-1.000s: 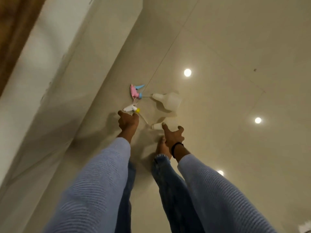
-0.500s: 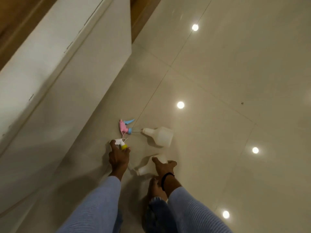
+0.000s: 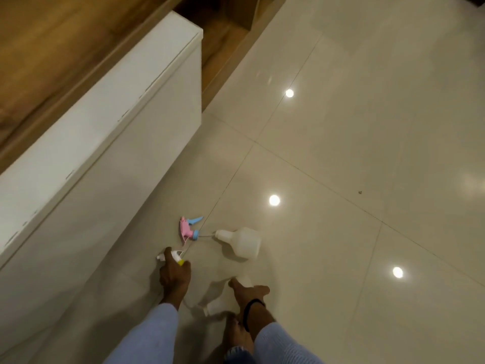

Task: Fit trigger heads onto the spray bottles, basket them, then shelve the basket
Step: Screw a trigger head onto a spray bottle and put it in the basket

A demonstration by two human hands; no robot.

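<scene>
Both hands reach down to the floor. The left hand [image 3: 174, 278] is closed round a white trigger head [image 3: 175, 254] with a yellow collar, whose blunt nozzle pokes out past the knuckles. The right hand [image 3: 249, 292] grips the broad end of the near bottle [image 3: 219, 291], index finger laid along its side and thumb spread to the right.

The floor [image 3: 367, 153] is large cream tiles, glossy enough to mirror round ceiling lights and split by thin dark joints. To the left stands a long white cabinet [image 3: 105, 132], smooth and square-edged, with brown grained wood panelling [image 3: 52, 48] behind it. Pale blue ribbed sleeves [image 3: 147, 337] cover both forearms, and a bare foot [image 3: 236, 334] shows between them.

The near bottle is cloudy white plastic, lying on its side with its narrow neck pointing toward the person. The far bottle [image 3: 242, 243], of the same plastic with sloping shoulders, also lies on its side, well beyond the hands, neck to the left. Just beside that neck lies a pink trigger head [image 3: 186, 228] with a blue lever and blue collar, a thin clear tube [image 3: 207, 234] running from it toward the bottle. A black wristband [image 3: 252, 304] circles the right wrist.
</scene>
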